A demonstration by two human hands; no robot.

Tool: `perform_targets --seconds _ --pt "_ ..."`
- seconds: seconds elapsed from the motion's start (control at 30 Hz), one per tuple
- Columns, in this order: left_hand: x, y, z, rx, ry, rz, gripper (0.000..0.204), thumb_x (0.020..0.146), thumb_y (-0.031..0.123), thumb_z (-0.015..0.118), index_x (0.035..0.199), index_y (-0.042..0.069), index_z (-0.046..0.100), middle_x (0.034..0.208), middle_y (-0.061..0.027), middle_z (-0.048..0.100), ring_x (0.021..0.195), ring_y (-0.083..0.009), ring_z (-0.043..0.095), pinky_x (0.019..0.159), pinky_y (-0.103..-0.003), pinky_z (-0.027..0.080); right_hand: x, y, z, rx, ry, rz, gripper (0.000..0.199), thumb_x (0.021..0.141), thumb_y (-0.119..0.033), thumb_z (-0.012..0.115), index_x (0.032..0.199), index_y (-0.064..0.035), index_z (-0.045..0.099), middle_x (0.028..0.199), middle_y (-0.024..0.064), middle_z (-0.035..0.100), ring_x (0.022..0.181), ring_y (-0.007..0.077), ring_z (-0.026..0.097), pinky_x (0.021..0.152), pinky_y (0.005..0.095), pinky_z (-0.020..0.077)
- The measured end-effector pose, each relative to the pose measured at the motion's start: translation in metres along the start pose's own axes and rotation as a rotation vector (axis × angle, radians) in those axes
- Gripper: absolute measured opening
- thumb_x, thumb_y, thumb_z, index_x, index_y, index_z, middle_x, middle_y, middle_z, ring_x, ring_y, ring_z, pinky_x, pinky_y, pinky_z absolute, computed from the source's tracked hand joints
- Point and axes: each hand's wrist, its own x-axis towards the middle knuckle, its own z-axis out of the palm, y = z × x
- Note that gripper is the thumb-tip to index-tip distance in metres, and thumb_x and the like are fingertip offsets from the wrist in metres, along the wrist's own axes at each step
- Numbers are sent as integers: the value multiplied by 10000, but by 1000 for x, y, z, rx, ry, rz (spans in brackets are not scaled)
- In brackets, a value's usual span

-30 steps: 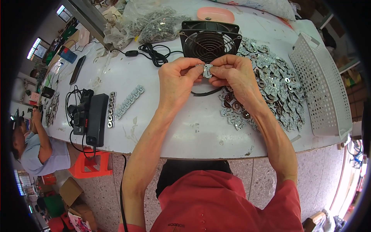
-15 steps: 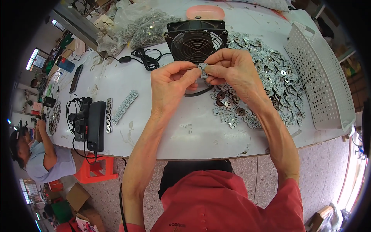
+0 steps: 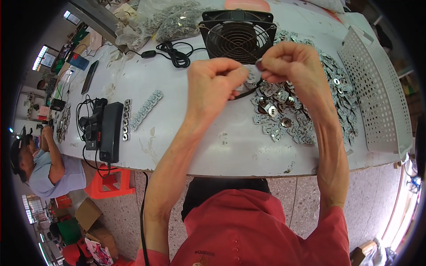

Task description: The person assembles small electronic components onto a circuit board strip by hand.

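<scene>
Left hand (image 3: 214, 80) pinches a blurred silver plate (image 3: 253, 76) before the black fan (image 3: 237, 39), perhaps edge-held to keep its face free; right hand (image 3: 295, 65) pinches a small dark piece (image 3: 259, 64). Leftward, lined-up plates (image 3: 147, 110) lie seemingly kept apart from the loose pile (image 3: 288, 122) rightward.

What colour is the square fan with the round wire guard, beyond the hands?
The square fan is black; the head view shows it best.

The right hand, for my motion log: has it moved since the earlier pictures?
Yes. Judged against the black fan, the right hand has shifted to the right.
</scene>
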Motion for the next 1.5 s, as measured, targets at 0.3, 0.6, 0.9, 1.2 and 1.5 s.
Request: perform_targets --seconds 0.3,0.6,0.9,1.2,1.5 --pt "-8 -2 12 306 -203 222 165 709 65 691 846 -28 684 654 -53 641 557 -87 571 501 -217 460 2 -2 3 154 160 -116 105 790 -31 613 849 57 622 744 100 639 641 125 613 597 213 512" --pt "4 -6 -16 -181 -144 29 263 761 -52 614 1021 -26 640 763 -67 629 664 -112 613 633 -224 527 -4 5 19 168 70 27 93 785 -35 613 812 54 613 732 98 640 622 123 617 569 216 512" --pt "0 -5 -12 -98 -132 44 262 723 -101 609 973 -32 653 741 -68 627 630 -103 604 587 -217 528 0 12 24 138 -6 31 85 799 -31 635 852 33 620 733 76 638 616 110 615 568 202 515" --pt "-2 -5 -12 -122 -125 -2 236 718 -106 617 946 -51 642 761 -111 643 636 -129 629 575 -228 548 2 15 23 198 -62 40 111 741 -8 675 827 52 639 717 107 644 582 120 618 533 200 519" --pt "1 -3 -14 -161 -161 68 202 780 -66 590 974 -45 644 797 -99 655 701 -133 639 622 -233 556 3 13 13 194 -28 69 110 767 -35 662 837 46 637 724 84 631 603 117 615 547 202 521"
